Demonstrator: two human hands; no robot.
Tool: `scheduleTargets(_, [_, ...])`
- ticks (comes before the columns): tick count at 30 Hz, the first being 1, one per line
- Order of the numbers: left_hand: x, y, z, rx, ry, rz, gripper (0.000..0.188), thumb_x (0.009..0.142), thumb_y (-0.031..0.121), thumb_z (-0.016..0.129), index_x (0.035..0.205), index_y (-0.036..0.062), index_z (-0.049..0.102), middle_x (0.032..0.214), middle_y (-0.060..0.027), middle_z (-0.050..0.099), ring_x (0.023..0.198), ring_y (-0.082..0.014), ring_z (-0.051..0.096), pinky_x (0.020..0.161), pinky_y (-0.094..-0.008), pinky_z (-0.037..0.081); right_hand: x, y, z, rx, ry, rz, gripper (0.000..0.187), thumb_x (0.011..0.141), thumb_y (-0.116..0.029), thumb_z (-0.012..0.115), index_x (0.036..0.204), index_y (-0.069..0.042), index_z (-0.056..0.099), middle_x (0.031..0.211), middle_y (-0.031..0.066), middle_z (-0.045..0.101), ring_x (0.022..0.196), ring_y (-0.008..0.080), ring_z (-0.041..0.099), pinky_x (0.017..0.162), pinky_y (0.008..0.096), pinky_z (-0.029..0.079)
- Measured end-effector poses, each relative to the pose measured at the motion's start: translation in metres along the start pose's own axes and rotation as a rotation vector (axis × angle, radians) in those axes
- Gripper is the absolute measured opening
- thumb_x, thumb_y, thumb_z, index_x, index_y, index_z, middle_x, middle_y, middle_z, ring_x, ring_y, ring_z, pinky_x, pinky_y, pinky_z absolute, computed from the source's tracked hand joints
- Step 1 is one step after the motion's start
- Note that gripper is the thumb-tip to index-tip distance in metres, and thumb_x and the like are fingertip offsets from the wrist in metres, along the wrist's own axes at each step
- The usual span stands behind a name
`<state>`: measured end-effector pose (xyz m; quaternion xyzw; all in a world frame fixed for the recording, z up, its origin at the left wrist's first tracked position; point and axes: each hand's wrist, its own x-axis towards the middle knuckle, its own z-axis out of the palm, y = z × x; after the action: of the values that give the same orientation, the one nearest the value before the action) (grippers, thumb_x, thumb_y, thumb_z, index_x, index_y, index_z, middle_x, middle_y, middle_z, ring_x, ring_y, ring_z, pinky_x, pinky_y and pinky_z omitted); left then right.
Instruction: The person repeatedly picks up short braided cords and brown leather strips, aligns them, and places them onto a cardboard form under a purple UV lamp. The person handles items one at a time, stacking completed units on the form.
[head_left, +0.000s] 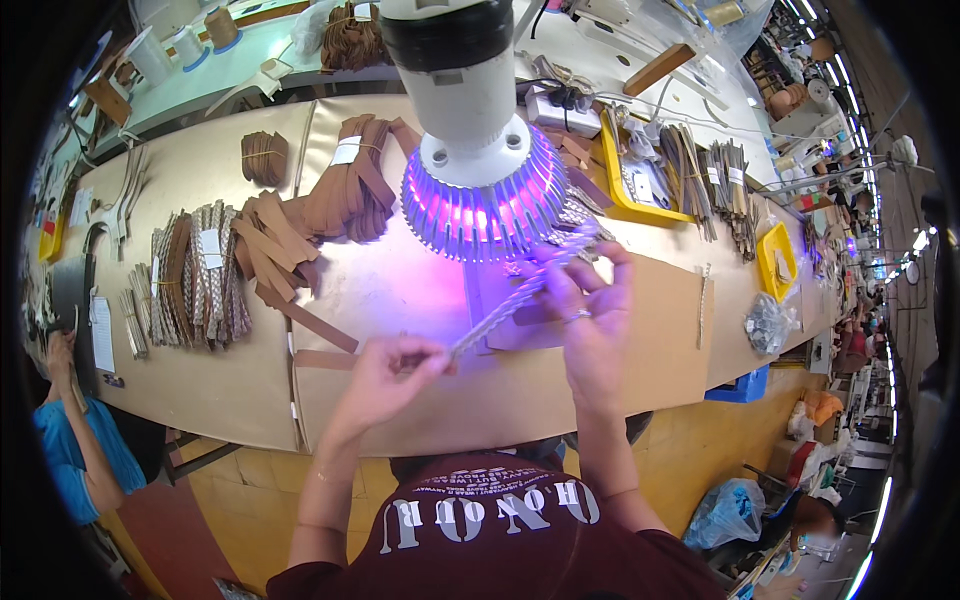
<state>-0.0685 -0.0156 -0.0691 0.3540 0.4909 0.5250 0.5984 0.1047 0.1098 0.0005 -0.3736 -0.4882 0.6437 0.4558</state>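
Observation:
A narrow braided strap is stretched at a slant between my hands, tinted violet by the lamp just above it. My left hand pinches the strap's lower end between thumb and fingertips. The upper part sits in the fingers of my right hand, which wears a ring and is slightly blurred. A finned lamp glowing purple hangs close over the work and hides part of the table behind it. Flat brown strips lie to the left of my left hand.
Bundles of brown strips and braided straps cover the table's left side. Yellow trays stand at the back right, beside more strap bundles. A cardboard sheet lies on the right. Another person's arm is at the far left.

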Motion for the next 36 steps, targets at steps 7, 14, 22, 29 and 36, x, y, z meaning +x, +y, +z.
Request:
scheduleTargets(7, [-0.049,-0.003,0.000,0.113,-0.044,-0.034,0.012,0.089,0.008,0.066,0.093,-0.0017,0.072,0.088,-0.0090,0.072,0.084,-0.0151,0.065,0.080,-0.0297,0.050,0.006,0.012,0.040,-0.008,-0.252,0.193,0.049,0.093,0.007,0.054,0.131,-0.007,0.026,0.104,0.0168,0.064,0.098,0.0273,0.068,0.083,0.0346,0.057])
scheduleTargets(14, [-0.041,-0.004,0.006,0.178,-0.045,-0.023,0.011,0.088,0.008,0.067,0.092,-0.0007,0.073,0.086,-0.0070,0.071,0.080,-0.0139,0.063,0.077,-0.0281,0.048,0.006,0.007,0.038,-0.094,-0.244,0.184,0.047,0.094,0.002,0.056,0.133,-0.004,0.031,0.109,0.0194,0.064,0.099,0.0305,0.068,0.084,0.0369,0.058])
scheduleTargets(22, [-0.028,-0.003,0.034,0.394,-0.170,0.026,0.018,0.086,0.014,0.068,0.097,0.0002,0.071,0.094,-0.0145,0.071,0.090,-0.0270,0.067,0.080,-0.0359,0.051,-0.010,-0.004,0.000,0.078,-0.337,0.294,0.042,0.096,-0.007,0.058,0.132,-0.005,0.038,0.100,0.0115,0.066,0.093,0.0185,0.066,0.082,0.0317,0.054])
scheduleTargets(29, [-0.031,-0.035,0.071,0.721,-0.355,0.066,0.020,0.086,0.013,0.068,0.103,0.0015,0.068,0.099,-0.0151,0.069,0.094,-0.0304,0.066,0.083,-0.0377,0.051,-0.050,-0.017,-0.110,-0.364,0.006,0.233,0.025,0.098,-0.018,0.056,0.118,-0.003,0.060,0.089,0.0014,0.066,0.079,0.0090,0.060,0.069,0.0262,0.048])
scheduleTargets(36, [-0.025,-0.062,0.088,0.842,-0.253,0.215,0.017,0.087,0.011,0.067,0.101,0.0020,0.069,0.091,-0.0149,0.069,0.084,-0.0299,0.066,0.078,-0.0357,0.052,-0.040,0.004,-0.216,-0.999,0.512,0.150,0.029,0.094,-0.019,0.061,0.113,0.002,0.061,0.091,0.0153,0.066,0.082,0.0242,0.063,0.075,0.0331,0.050])
